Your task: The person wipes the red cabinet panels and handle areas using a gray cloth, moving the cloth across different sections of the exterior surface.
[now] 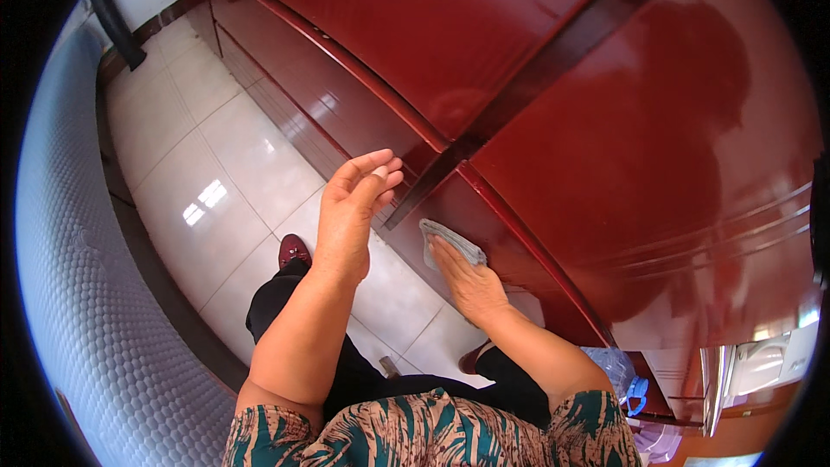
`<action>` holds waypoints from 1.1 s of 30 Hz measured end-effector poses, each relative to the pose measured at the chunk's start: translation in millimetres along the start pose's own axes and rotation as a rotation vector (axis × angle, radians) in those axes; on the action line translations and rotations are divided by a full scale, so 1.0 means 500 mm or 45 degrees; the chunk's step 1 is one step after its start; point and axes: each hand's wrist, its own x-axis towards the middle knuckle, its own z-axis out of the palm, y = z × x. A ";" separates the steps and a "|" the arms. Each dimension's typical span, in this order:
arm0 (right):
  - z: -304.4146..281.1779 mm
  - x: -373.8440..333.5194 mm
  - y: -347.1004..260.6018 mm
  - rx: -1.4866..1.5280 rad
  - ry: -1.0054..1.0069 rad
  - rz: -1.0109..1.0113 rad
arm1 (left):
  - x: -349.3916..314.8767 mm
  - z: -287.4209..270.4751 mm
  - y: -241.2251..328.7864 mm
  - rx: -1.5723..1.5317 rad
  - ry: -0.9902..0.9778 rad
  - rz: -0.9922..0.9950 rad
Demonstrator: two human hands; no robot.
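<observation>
A folded grey cloth (453,242) lies under the fingers of my right hand (471,285), which presses it flat against the lower front of a glossy dark red cabinet (605,173). My left hand (354,199) is raised to the left of the cloth, in front of the cabinet's lower edge. Its fingers are loosely bent, the thumb is near them, and nothing shows in the hand. Whether the left fingertips touch the cabinet, I cannot tell.
White floor tiles (216,147) run between the cabinet and a blue-grey padded piece with a dimpled cover (78,251) on the left. A clear plastic bottle with a blue handle (635,393) stands at lower right. My dark red shoe (294,249) is on the tiles.
</observation>
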 end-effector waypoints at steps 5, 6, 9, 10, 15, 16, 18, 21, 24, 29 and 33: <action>0.037 0.115 -0.032 -0.094 0.055 -0.023 | 0.012 -0.009 0.006 -0.002 0.006 -0.009; 0.041 0.122 -0.035 -0.082 0.021 -0.012 | 0.014 -0.007 0.005 -0.003 0.002 -0.009; 0.045 0.132 -0.042 -0.054 -0.042 0.001 | 0.018 -0.006 0.006 0.009 0.004 -0.015; 0.036 0.125 -0.043 -0.054 -0.039 -0.008 | 0.019 -0.009 0.007 0.016 0.009 -0.019; 0.076 -0.003 -0.040 0.177 -0.189 0.014 | 0.022 -0.009 0.003 0.032 -0.005 -0.024; 0.088 -0.049 -0.039 0.184 -0.182 0.007 | 0.022 -0.008 0.003 0.035 -0.007 -0.024; 0.088 -0.131 -0.034 0.166 -0.212 -0.002 | 0.021 -0.006 0.001 0.049 -0.013 -0.024; 0.061 -0.240 -0.025 0.119 -0.318 -0.007 | 0.017 -0.003 -0.005 0.059 -0.023 -0.031; 0.049 -0.343 -0.009 0.094 -0.437 -0.027 | 0.008 -0.004 -0.010 0.079 -0.046 -0.035; 0.017 -0.408 0.002 0.024 -0.580 -0.034 | -0.010 0.008 -0.016 0.079 -0.102 -0.060; 0.053 -0.356 -0.017 0.050 -0.434 -0.041 | -0.010 0.010 -0.018 0.070 -0.116 -0.051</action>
